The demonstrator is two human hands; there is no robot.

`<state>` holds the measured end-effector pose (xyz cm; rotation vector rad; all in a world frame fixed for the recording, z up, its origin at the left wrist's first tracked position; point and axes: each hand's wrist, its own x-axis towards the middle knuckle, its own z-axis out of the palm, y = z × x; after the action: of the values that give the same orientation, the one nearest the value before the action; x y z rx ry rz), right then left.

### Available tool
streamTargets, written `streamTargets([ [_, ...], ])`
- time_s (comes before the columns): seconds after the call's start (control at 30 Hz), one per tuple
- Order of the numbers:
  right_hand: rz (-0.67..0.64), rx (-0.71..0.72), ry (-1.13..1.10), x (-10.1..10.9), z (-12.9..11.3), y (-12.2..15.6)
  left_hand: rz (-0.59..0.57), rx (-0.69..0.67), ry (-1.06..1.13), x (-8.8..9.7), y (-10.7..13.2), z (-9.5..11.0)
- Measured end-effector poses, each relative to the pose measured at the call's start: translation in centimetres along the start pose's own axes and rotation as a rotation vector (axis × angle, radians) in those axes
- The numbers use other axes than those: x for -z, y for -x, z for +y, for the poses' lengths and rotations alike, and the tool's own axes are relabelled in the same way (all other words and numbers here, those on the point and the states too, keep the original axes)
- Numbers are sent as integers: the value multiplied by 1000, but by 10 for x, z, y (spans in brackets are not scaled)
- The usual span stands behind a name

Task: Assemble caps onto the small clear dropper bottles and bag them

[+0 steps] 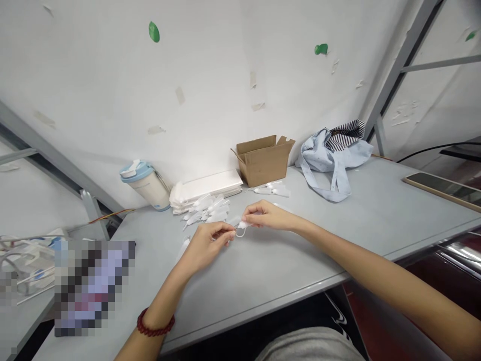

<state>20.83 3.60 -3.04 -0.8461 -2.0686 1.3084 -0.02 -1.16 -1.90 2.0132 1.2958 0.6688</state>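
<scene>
My right hand (267,216) pinches a small white plastic squeeze bottle (242,225) between thumb and fingers, above the grey table. From its neck a thin white loop (241,234) curves toward my left hand (212,244), whose thumb and fingers are closed together at the bottle's narrow tip. Fingers partly hide what the left hand grips; it looks like the small cap on the loop's end. Just behind the hands lies a loose pile of similar white bottles (210,206), and several more bottles (272,189) lie in front of the cardboard box.
A stack of white paper sheets (210,186) lies behind the pile. Against the wall stand a lidded tumbler (148,185), an open cardboard box (265,163) and a blue cloth bag (332,158). A phone-like flat device (447,188) lies right; a blurred item (97,286) lies left.
</scene>
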Motion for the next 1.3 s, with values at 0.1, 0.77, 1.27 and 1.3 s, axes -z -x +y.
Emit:
streamTargets([
  [0.1, 10, 0, 35, 0, -1, 1, 9, -12, 10, -2, -1, -3],
  [0.77, 0, 86, 240, -15, 0, 4, -28, -1, 3, -9, 1, -5],
  [1.27, 124, 35, 162, -8, -2, 3, -16, 19, -51, -1, -1, -7],
  [1.3, 122, 27, 150, -7, -1, 3, -13, 18, -45, 0, -1, -6],
])
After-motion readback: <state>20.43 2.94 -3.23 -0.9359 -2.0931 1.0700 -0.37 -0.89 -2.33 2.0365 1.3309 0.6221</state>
